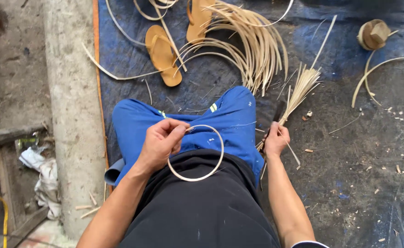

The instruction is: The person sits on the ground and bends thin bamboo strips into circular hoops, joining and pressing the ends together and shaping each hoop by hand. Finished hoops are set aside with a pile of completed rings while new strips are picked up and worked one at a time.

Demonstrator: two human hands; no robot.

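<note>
Blue tarpaulin [133, 59] covers the ground where I sit, dirty and littered with shavings, with a concrete post [71, 115] rising along its left edge. Across my lap, over my blue trousers [232, 112], I hold a thin cane strip bent into a hoop [213, 167]. My left hand [160, 142] is closed on it, thumb and fingertips pinching the place where its ends meet at the upper left of the ring, so the loop hangs out to the right over my thigh and waist. My right hand [275, 140] rests low beside my right knee, curled shut around the near ends of a bundle of straight splints [300, 87] that fans up and away from me; a dark-handled tool [279, 110] lies against that bundle, though I cannot tell whether I grip it too. Ahead of my knees a sheaf of long curved cane strips [257, 46] lies on the tarpaulin, just beside a pair of tan sandals [163, 55]. Well off to the right sits a small coil of strip [373, 34].
</note>
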